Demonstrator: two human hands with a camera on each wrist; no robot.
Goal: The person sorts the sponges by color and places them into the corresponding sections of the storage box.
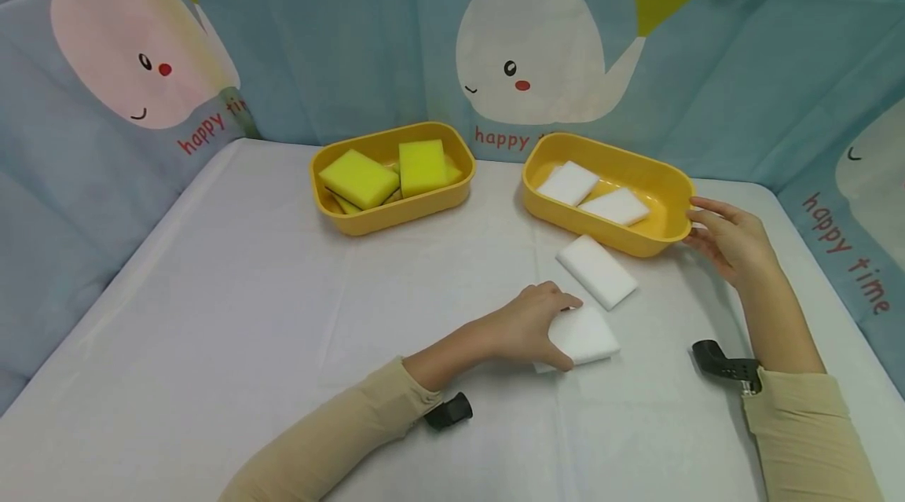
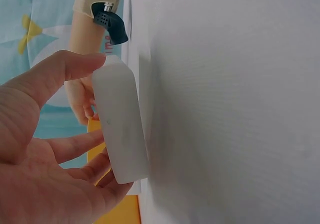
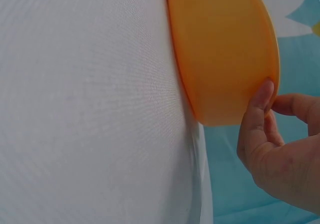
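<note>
My left hand [image 1: 526, 323] grips a white sponge [image 1: 585, 335] by its edges, thumb on the near side and fingers on the far side. In the left wrist view the same white sponge [image 2: 120, 124] stands out as a thick block with rounded corners, close over the tablecloth. At the right end of a yellow tray [image 1: 601, 229], my right hand [image 1: 735, 241] pinches the rim. The right wrist view has the thumb against the tray's outer wall [image 3: 225, 54] and a finger at the rim. Two white sponges [image 1: 615, 207] lie inside that tray.
Another white sponge [image 1: 597, 272] lies on the white tablecloth [image 1: 233, 313], just in front of the right tray. To the left stands a second yellow tray [image 1: 396, 214] with several yellow sponges [image 1: 359, 178]. A blue whale-print curtain [image 1: 339, 38] hangs behind.
</note>
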